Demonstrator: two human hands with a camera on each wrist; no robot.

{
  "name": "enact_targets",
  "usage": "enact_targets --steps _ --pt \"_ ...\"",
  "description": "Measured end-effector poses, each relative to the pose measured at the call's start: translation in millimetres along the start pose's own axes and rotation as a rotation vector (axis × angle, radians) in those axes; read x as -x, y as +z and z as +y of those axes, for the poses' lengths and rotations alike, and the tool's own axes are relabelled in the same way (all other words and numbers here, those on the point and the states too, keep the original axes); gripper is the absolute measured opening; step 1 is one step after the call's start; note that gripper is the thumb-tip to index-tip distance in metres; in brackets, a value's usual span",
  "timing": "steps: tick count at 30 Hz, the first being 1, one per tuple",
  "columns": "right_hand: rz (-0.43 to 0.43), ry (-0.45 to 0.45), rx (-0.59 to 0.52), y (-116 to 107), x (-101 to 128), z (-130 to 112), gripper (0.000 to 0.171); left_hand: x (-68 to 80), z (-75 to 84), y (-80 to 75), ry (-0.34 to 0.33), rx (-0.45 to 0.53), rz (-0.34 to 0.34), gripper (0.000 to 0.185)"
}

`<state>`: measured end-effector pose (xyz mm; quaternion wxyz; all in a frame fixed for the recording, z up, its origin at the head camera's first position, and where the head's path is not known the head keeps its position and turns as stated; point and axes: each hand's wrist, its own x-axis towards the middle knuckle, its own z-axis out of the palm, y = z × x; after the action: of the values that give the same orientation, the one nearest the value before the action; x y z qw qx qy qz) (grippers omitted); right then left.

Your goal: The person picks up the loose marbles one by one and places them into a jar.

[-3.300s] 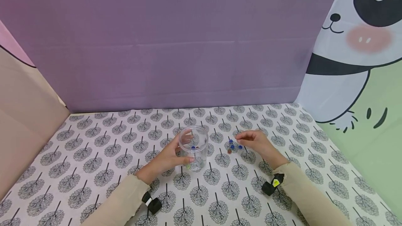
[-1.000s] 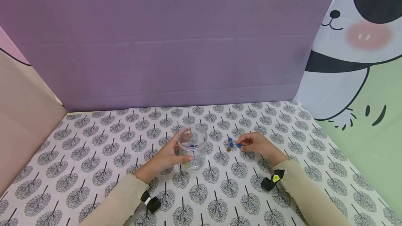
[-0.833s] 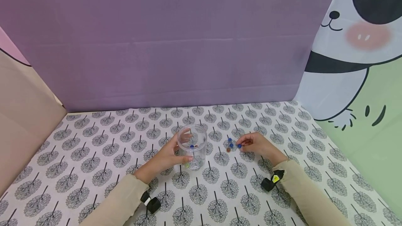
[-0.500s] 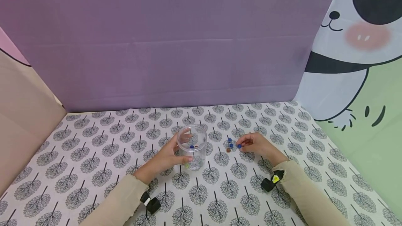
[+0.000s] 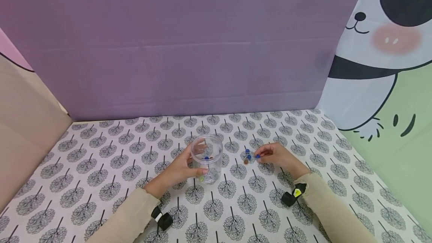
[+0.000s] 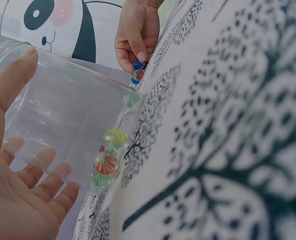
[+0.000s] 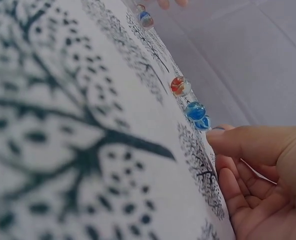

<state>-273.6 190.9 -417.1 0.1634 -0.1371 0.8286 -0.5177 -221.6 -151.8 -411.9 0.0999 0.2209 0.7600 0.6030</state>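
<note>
My left hand (image 5: 179,168) holds a clear plastic jar (image 5: 216,166) upright on the cloth, thumb on the near side and fingers round the far side. Inside the jar lie several glass marbles, among them a yellow marble (image 6: 114,139), an orange-streaked marble (image 6: 106,163) and a green marble (image 6: 98,179). To the right, my right hand (image 5: 276,156) pinches a blue marble (image 5: 257,156) between thumb and fingers, at the cloth. In the right wrist view the thumb hides most of it. Just left of those fingertips sit two blue marbles (image 7: 195,111) and a red-orange marble (image 7: 178,86).
A white cloth (image 5: 135,198) printed with grey trees covers the table. Behind it hangs a purple backdrop (image 5: 189,74), and a panda-printed panel (image 5: 364,96) stands on the right. Each wrist wears a small black camera (image 5: 164,221).
Since the oldest frame, my right hand has come down slightly to the blue marble and pinched it. Over the last second both hands and the jar have stayed almost still.
</note>
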Motion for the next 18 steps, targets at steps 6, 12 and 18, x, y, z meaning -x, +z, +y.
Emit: enact_targets --steps 6,12,18 --pt "0.008 -0.005 -0.009 -0.3 -0.8 -0.8 0.024 0.2 -0.5 -0.3 0.018 -0.004 -0.003 0.092" --pt "0.007 0.004 -0.014 -0.3 -0.4 -3.3 0.024 0.6 0.0 -0.7 0.014 0.004 0.002 0.092" --pt "0.016 0.022 -0.009 -0.2 0.7 -3.3 0.023 0.0 0.6 0.1 0.008 0.006 -0.004 0.093"
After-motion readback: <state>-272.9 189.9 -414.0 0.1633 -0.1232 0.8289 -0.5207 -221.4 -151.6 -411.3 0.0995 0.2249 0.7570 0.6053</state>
